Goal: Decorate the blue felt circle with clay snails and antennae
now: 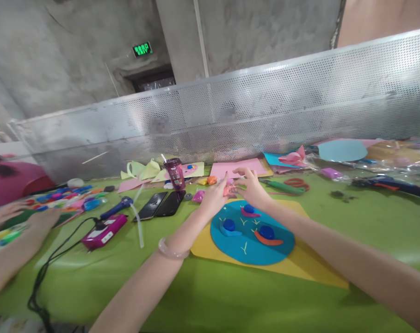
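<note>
My left hand (214, 198), with a bracelet (171, 250) on its wrist, is closed around a small pinkish-orange lump or packet (228, 190). Its exact kind is blurred. My right hand (252, 188) meets it from the other side, fingers bent, with the fingertips at the same small thing. Below both hands lies a yellow sheet (317, 272) carrying a round blue piece (227, 249). On the blue piece are snail shapes with dark blue shells, such as an orange-bodied snail (267, 235), and thin yellow V-shaped marks.
Two phones (168, 203), a lidded cup (175, 175) and a magenta power strip (105, 232) stand left. Green-and-orange scissors (286, 186) and a dark glue gun (393, 185) lie right. Another person's hands (40, 226) work at far left. A perforated metal panel (265, 101) runs behind.
</note>
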A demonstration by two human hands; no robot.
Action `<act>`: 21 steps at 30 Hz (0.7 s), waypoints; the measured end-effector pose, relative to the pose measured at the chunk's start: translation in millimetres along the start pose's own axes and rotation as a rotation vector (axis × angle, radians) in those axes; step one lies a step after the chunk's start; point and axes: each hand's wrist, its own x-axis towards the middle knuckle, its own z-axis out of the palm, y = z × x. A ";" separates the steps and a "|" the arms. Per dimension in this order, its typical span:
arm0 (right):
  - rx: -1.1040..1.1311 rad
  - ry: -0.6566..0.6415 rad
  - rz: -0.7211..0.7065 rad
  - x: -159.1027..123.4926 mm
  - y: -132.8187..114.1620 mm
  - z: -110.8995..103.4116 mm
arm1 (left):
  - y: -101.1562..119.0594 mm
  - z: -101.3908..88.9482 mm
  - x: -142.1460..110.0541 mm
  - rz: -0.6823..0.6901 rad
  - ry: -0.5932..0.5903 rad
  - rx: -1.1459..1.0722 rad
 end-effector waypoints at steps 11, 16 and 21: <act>-0.016 0.062 0.009 1.7 3.7 4.4 | 6.3 -4.8 -0.8 0.040 -0.037 -0.184; -0.065 -0.004 -0.002 2.2 13.1 0.1 | -3.5 0.2 0.2 0.030 -0.003 -0.168; -0.023 -0.021 0.018 0.9 13.7 2.5 | -1.5 0.1 -0.4 0.066 -0.044 -0.213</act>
